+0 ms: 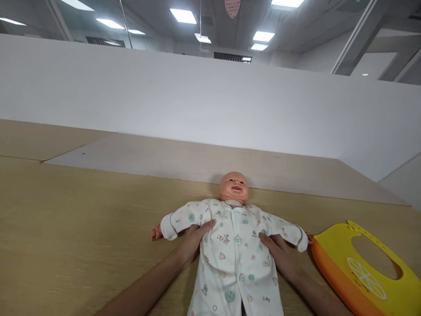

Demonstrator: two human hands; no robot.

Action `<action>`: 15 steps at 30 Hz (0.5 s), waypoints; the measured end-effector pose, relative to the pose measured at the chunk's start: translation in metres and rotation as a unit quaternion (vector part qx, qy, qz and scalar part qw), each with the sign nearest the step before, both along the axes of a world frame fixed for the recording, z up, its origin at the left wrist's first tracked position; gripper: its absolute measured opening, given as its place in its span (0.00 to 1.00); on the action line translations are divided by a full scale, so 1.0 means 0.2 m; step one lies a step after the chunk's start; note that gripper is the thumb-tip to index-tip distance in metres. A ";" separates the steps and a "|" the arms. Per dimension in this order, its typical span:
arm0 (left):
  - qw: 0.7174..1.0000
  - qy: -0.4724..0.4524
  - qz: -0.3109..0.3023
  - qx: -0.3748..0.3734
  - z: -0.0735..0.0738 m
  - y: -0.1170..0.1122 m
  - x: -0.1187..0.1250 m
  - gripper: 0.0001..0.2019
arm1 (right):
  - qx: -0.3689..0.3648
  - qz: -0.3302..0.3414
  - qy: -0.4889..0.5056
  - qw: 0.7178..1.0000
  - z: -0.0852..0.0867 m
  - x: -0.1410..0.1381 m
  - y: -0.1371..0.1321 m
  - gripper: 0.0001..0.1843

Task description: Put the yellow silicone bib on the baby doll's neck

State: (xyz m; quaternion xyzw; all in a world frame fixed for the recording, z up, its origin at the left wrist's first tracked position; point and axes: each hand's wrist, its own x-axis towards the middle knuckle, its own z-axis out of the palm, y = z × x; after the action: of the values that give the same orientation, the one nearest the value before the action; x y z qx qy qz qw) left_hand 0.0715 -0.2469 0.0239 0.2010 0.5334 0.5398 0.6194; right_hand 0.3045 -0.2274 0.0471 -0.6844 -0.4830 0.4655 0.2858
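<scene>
A baby doll (235, 245) in a white printed sleepsuit lies face up on the wooden table, head toward the wall and arms spread. My left hand (194, 239) grips its side below the armpit, thumb on the chest. On the opposite side my right hand (278, 253) holds it the same way. The other fingers of both hands are mostly hidden under the doll's arms and back. Close to the doll's hand at the right lies a yellow and orange bib (342, 250) with a citrus slice printed on it. The doll's legs run out of view at the bottom.
The wooden tabletop (82, 228) spreads to both sides of the doll. Behind its head runs a paler board (184, 158), then a white partition (204, 101) with glass panels above it.
</scene>
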 end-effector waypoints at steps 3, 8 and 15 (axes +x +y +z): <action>0.998 -0.044 -0.025 0.041 -0.02 0.01 0.00 0.20 | 0.027 -0.021 0.016 0.999 -0.01 -0.01 0.00 0.18; 0.992 -0.076 -0.053 0.090 -0.02 0.01 0.00 0.23 | 0.029 -0.018 0.012 0.999 -0.01 0.00 -0.01 0.18; 0.993 -0.080 -0.054 0.070 0.03 -0.01 0.00 0.17 | 0.012 0.009 -0.040 0.999 -0.01 0.02 0.01 0.19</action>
State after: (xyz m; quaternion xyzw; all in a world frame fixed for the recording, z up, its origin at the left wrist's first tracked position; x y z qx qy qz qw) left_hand 0.0718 -0.2484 0.0296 0.2291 0.4315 0.5556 0.6727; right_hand 0.3087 -0.2263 0.0447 -0.6944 -0.5056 0.4344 0.2709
